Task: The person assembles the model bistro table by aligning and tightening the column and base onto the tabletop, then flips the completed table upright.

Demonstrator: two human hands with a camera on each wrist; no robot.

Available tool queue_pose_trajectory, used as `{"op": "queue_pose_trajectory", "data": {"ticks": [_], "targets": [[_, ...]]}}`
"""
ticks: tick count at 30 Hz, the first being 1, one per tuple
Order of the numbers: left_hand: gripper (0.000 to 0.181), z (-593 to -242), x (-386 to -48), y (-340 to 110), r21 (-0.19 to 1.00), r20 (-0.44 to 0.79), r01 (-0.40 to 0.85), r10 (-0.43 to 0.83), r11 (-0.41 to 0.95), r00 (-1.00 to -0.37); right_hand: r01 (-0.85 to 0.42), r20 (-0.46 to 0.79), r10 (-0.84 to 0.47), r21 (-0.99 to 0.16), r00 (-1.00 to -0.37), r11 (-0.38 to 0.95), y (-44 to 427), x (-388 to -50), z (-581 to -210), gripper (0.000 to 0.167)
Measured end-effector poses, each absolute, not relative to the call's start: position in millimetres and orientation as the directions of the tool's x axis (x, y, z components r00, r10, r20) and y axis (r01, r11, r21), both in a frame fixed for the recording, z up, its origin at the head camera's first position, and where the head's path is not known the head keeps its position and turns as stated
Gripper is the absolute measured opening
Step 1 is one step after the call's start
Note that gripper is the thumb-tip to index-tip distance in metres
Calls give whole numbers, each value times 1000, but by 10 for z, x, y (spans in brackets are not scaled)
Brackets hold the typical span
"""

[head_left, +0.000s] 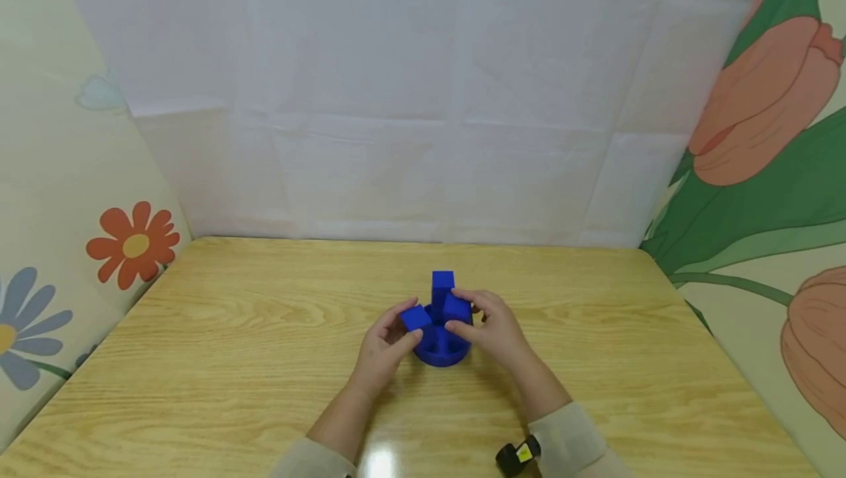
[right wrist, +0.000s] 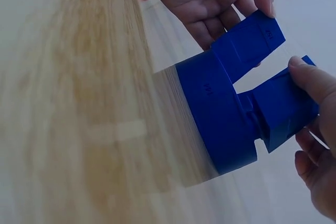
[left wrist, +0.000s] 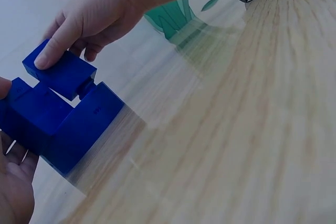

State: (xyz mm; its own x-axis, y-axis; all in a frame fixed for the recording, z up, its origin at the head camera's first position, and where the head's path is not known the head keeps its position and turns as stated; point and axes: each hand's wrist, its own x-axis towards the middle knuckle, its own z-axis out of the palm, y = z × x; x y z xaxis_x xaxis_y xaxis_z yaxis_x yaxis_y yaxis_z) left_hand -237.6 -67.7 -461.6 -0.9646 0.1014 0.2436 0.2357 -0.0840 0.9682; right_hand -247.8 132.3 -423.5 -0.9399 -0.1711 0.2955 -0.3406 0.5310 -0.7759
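A round blue base (head_left: 441,358) with a hollow, divided inside stands on the table. My left hand (head_left: 378,355) pinches a blue block (head_left: 416,318) at the base's left side, thumb in front and fingers behind. On the other side, my right hand (head_left: 500,331) grips a second blue block (head_left: 457,308) between thumb and fingers. That block (right wrist: 286,108) leans outward over the rim in the right wrist view, joined to or touching a narrow part by the base. A third, taller blue block (head_left: 443,283) rises upright at the back, untouched by either hand.
The wood-grain table (head_left: 231,331) extends around the base. White cloth (head_left: 396,96) hangs behind it, and flower-patterned walls (head_left: 760,258) flank both sides. A black device with a yellow label (head_left: 522,454) is at the right wrist.
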Motion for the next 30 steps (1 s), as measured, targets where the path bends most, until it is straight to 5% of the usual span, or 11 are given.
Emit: {"op": "queue_pose_trajectory", "data": {"ticks": [13, 30], "targets": [[46, -4618, -2380, -664, 963, 262, 258, 56, -73, -963, -491, 420, -255, -735, -871, 468, 1409, -2478, -4296, 36], [47, -4617, -2385, -670, 972, 228, 221, 92, -85, -969, -369, 292, -252, -859, -923, 355, 1335, -2527, -4308, 38]]}}
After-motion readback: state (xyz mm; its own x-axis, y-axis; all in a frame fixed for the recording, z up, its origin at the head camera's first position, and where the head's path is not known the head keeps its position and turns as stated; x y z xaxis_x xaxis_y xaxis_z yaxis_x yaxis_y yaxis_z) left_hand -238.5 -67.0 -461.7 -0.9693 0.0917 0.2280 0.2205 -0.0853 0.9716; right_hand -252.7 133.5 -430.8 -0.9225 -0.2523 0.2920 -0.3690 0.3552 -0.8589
